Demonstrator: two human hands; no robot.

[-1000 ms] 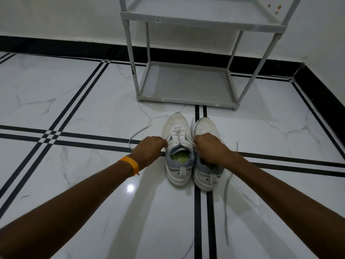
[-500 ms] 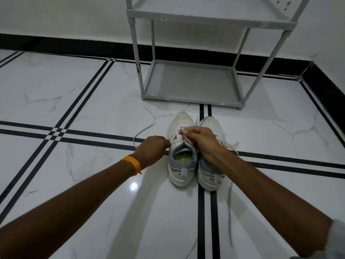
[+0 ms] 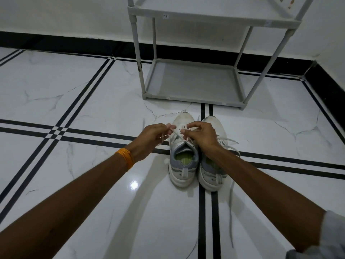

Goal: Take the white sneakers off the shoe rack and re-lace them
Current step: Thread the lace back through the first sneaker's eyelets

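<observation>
Both white sneakers sit side by side on the marble floor, heels toward the camera, toes pointing at the grey shoe rack, just in front of its lower shelf and not touching it. Left sneaker lies just left of the double black floor stripe; right sneaker sits on that stripe, the two touching along their inner sides. Left hand, with an orange wristband, is up over the left sneaker's left side, fingers curled, thumb and fingertips pinching one end of the white lace. Right hand is above the left sneaker's tongue area, fingers closed in a pinch on the other run of the same lace. The lace crosses between the two hands over the eyelets; how many eyelets are threaded I can't tell, the hands cover them. Right sneaker's lace is loose, spilling off its right side onto the floor and trailing back along the right forearm. Both rack shelves in view carry no shoes. Rack stands against the white wall with the black skirting.
</observation>
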